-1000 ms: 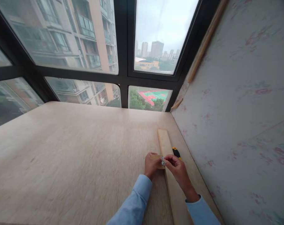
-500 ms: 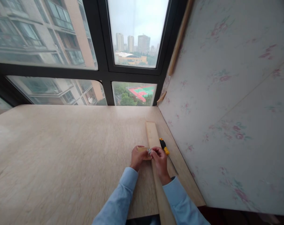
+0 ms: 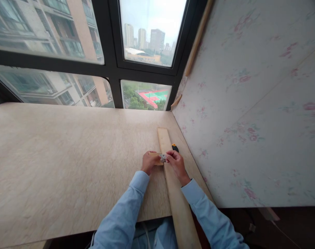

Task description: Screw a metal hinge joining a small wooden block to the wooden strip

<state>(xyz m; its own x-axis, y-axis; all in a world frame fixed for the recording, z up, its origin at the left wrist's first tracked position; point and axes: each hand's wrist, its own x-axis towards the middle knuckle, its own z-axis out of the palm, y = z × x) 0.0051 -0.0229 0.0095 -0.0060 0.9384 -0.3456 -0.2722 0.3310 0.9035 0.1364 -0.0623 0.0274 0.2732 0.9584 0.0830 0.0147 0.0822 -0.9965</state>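
My left hand [image 3: 149, 162] is closed around a short wooden piece [image 3: 154, 155], with its thumb reaching towards a small silver metal hinge [image 3: 163, 158] at the wood's right end. Fingertips of my right hand [image 3: 176, 164] pinch the hinge's right side. Both hands are over a long wooden board [image 3: 177, 197], which runs from the sill past its front edge. Just beyond my right hand lies a black and yellow screwdriver [image 3: 174, 148], mostly hidden behind that hand and arm.
The pale marble-patterned sill [image 3: 69, 166] stretches left and forward to a dark window frame [image 3: 113, 86]. A flower-papered wall [image 3: 251, 103] rises close on the right. Below the sill's front edge are my legs and a dark floor [image 3: 289, 228].
The view has tilted down and shifted slightly right. The hinge now shows flatter between my hands, and my right hand and arm cover more of the screwdriver. Both hands keep their grip.
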